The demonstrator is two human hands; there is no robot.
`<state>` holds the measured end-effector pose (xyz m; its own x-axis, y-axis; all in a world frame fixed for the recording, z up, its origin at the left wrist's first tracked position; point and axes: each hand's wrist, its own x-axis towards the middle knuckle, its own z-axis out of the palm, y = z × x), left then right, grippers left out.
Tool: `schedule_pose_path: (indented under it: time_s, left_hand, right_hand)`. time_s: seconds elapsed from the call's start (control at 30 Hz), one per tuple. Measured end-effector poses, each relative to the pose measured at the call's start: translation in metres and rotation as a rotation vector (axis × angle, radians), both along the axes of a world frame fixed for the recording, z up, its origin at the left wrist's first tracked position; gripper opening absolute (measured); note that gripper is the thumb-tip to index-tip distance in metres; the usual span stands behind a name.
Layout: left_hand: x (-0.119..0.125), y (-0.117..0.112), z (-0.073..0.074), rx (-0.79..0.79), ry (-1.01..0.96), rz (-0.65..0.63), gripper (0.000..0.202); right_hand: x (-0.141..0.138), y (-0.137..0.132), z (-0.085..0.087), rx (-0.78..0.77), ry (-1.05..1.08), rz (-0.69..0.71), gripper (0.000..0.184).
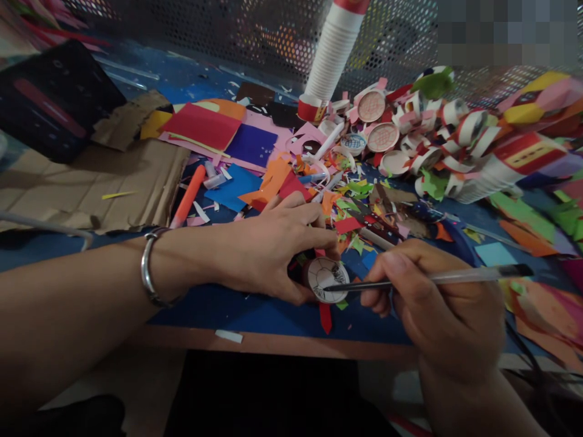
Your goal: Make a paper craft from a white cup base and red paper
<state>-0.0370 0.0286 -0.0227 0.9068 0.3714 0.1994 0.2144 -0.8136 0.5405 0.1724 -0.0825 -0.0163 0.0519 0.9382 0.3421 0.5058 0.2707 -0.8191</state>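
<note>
My left hand [282, 246] curls its thumb and fingers around a small paper cup [325, 276] close to the table's front edge. The cup's round white face points up, with black ruled lines and dark scribbled patches inked on it. Between the thumb and fingers of my right hand [432, 297] is a pen [464, 276] with a clear barrel and a black end. Its tip meets the white face. A pointed red paper strip [325, 318] sticks out below the cup. The cup's side is mostly hidden by my left fingers.
Coloured paper scraps [359, 212] litter the blue table. Behind them are several cut paper cups [382, 136] and a tall cup stack [334, 51] against a perforated metal panel [228, 36]. Cardboard [91, 182], a dark device [54, 100] and an orange marker [189, 194] lie left.
</note>
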Motion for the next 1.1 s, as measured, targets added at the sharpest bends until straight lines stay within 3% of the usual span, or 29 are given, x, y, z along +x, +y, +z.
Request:
schedule_pose_path:
  time_s: [0.23, 1.1]
  left_hand:
    - [-0.0011, -0.0007, 0.0012, -0.011, 0.004, 0.002, 0.039]
    - [0.0002, 0.0006, -0.0018, 0.023, -0.019, -0.010, 0.041]
  right_hand:
    - [0.0000, -0.0004, 0.0035, -0.026, -0.013, -0.049, 0.035]
    - [0.0017, 0.0039, 0.0049, -0.056, -0.018, 0.004, 0.038]
